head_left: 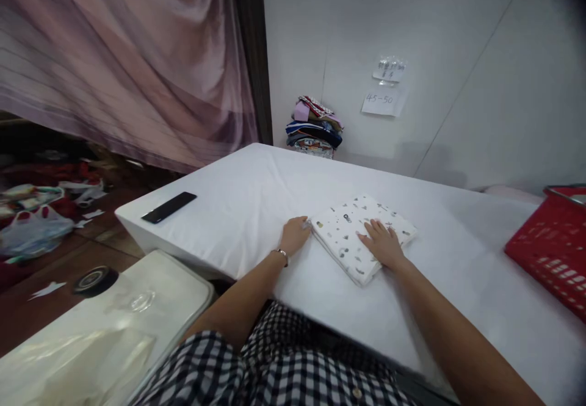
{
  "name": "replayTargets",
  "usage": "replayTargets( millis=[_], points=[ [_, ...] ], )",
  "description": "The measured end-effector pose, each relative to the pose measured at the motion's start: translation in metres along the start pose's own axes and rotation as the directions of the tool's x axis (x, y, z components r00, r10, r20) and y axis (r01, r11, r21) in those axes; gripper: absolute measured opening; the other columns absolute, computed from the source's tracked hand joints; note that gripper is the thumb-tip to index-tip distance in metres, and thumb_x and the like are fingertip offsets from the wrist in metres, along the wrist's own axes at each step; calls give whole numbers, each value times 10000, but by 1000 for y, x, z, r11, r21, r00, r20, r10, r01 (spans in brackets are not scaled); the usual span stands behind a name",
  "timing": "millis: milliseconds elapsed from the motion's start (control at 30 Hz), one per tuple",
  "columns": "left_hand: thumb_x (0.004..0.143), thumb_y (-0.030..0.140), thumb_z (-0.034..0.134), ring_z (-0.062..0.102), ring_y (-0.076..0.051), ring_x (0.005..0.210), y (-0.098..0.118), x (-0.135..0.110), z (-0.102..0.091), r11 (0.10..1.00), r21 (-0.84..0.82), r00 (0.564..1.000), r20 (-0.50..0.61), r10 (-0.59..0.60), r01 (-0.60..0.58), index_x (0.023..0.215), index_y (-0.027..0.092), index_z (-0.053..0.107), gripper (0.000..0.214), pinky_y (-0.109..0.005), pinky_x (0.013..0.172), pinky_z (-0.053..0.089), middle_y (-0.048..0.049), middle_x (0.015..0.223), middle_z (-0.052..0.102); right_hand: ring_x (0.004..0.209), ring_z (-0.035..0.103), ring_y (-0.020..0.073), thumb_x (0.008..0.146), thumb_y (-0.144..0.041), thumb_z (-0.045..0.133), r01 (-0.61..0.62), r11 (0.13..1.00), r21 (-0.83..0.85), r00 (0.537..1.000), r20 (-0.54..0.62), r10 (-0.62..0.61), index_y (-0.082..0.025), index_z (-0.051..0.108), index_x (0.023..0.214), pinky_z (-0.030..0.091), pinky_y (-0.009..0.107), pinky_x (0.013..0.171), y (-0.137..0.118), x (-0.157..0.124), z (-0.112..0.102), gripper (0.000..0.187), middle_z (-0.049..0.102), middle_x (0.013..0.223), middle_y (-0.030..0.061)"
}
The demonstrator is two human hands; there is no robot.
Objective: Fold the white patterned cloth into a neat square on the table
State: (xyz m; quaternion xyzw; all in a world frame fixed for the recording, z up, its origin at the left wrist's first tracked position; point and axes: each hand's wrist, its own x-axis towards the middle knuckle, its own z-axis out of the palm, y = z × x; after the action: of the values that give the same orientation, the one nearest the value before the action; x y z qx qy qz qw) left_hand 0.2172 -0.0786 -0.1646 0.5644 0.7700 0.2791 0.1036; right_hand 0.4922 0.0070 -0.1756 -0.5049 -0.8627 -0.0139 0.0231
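Observation:
A folded white cloth [341, 232] with small printed figures lies on the white-covered table [229, 210] in front of me. My right hand [382, 244] rests flat on its right part, fingers spread. At the cloth's left corner is my left hand [294, 235], its fingers curled together against the edge as if pinching it. Exactly how much fabric sits between those fingertips is hard to see. A bracelet circles the left wrist.
A black phone-like slab [169, 207] lies at the table's left end. Folded clothes [315, 126] are stacked by the wall. A red basket [553, 241] stands at right. Lower left, a roll of tape [95, 281] sits on a pale surface [174, 284]. A curtain [183, 58] hangs behind.

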Motion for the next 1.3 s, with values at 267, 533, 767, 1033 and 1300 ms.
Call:
replayTargets(
  millis=[267,533,767,1033,1300],
  points=[
    [806,237,530,552,-196,1109,15,7,2,999,-43,998,63,-21,24,1183,236,605,384,-294,951,375,-28,1187,648,1410,186,239,947,-486,235,-16,1000,3,1000,19,16,-205,359,1416,162,482,1107,-2,-1,-5,560,270,1525,84],
    [793,164,491,553,-189,1052,10,11,4,999,-29,999,8,39,-39,1014,278,686,316,-304,912,375,16,1030,699,1413,175,239,941,-495,226,-21,1000,16,999,24,21,-215,335,1429,141,480,1111,-2,0,-2,573,264,1528,79],
    [787,180,503,546,-208,1052,3,16,6,1000,31,1000,-22,-2,2,996,269,707,305,-321,917,378,-9,1014,696,1410,192,240,942,-484,251,-5,1000,28,1000,-3,5,-196,375,1410,149,472,1111,-2,-1,-3,564,281,1521,83],
    [809,147,466,536,-191,1112,2,18,1,987,71,989,49,137,-141,1125,282,650,390,-319,965,376,-1,1142,667,1415,172,240,939,-528,232,-8,997,74,1000,1,8,-210,375,1412,121,467,1117,-4,0,-5,588,276,1524,78],
    [782,107,451,499,-194,1211,22,24,1,997,-33,998,-12,68,-69,1181,208,619,444,-339,1040,365,-38,1283,591,1418,166,231,939,-537,239,-41,995,93,998,46,37,-207,360,1423,101,459,1123,-9,-1,-15,598,246,1534,84]
  ],
)
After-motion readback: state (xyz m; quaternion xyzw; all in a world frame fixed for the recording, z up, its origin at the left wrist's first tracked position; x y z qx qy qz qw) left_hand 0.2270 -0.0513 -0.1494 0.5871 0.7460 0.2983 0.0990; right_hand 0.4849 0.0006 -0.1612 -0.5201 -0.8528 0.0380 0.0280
